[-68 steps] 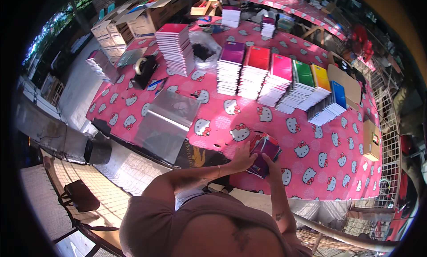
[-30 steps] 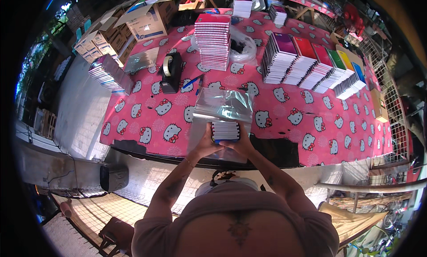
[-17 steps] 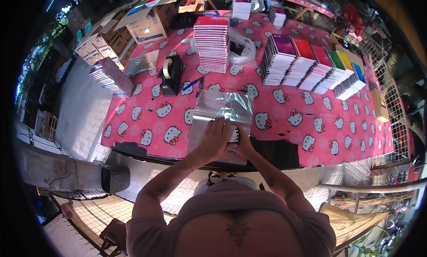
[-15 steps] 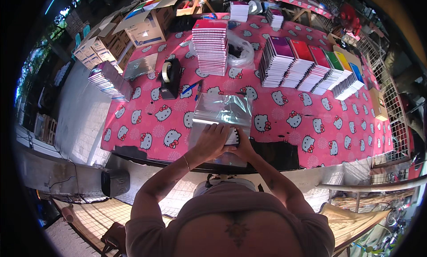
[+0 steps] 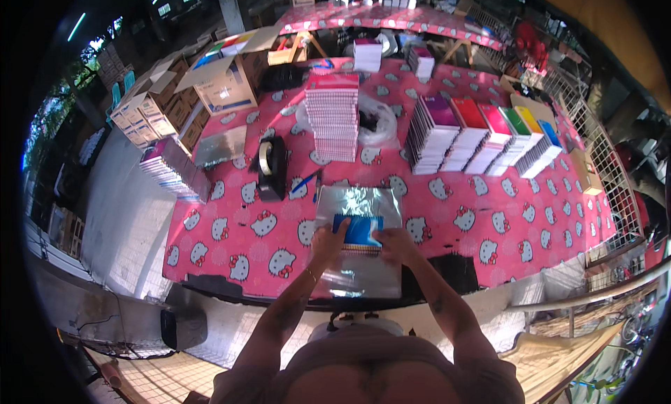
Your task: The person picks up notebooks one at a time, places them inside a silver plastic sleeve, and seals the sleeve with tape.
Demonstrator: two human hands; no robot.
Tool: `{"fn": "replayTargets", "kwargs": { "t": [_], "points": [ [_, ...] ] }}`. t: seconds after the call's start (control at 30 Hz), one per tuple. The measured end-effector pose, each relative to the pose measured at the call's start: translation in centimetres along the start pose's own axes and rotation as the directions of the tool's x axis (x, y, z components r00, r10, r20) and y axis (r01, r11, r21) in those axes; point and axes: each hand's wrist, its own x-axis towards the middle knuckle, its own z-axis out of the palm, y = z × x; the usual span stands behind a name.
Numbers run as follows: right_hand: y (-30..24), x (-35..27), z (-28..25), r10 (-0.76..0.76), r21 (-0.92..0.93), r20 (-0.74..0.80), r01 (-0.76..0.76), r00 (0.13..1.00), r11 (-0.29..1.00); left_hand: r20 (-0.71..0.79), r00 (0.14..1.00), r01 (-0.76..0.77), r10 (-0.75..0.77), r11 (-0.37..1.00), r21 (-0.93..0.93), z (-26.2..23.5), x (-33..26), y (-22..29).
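Observation:
A small blue spiral notebook (image 5: 362,228) lies cover up over clear plastic sheets (image 5: 360,278) at the table's near edge, its coil toward me. My left hand (image 5: 330,242) grips its left side, thumb on the cover. At its right end, my right hand (image 5: 396,244) holds the other edge, fingers bent around it. Whether more than one notebook is in my hands, I cannot tell. Beyond the sheets are a blue pen (image 5: 305,183) and a black tape dispenser (image 5: 271,170) with a roll of tape.
A tall stack of red-topped notebooks (image 5: 332,117) stands mid-table. Several coloured notebook stacks (image 5: 468,135) line the right, and another stack (image 5: 175,170) is at the left edge. Cardboard boxes (image 5: 227,82) sit far left. A plastic bag (image 5: 377,124) lies behind the tall stack.
The notebook has turned from showing its page edges and coil to lying with its blue cover up. My hands have moved apart to its two ends. The view has tilted upward.

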Motion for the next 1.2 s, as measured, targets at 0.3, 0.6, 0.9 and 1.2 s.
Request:
{"fn": "replayTargets", "kwargs": {
  "t": [0.3,0.6,0.9,1.2],
  "points": [
    [0.2,-0.2,1.1,0.024,-0.208,-0.162,-0.058,0.987,0.976,0.009,0.998,-0.068,0.067,0.998,0.007,-0.9,0.1,-0.5],
    [5.1,-5.5,0.2,-0.453,-0.19,-0.073,0.433,0.889,0.881,0.191,0.962,-0.11,0.195,0.917,-0.382,-4.9,-3.2,-5.8],
    [6.9,-7.1,2.4,-0.535,-0.755,0.194,0.473,0.822,0.454,0.373,0.654,-0.642,0.658,0.744,-0.185,-6.9,-5.1,-9.8],
    [5.5,-8.3,1.8,-0.56,-0.759,0.275,0.534,0.782,0.373,0.313,0.647,-0.698,0.695,0.705,-0.124,-6.2,-5.9,-10.0]
  ]
}}
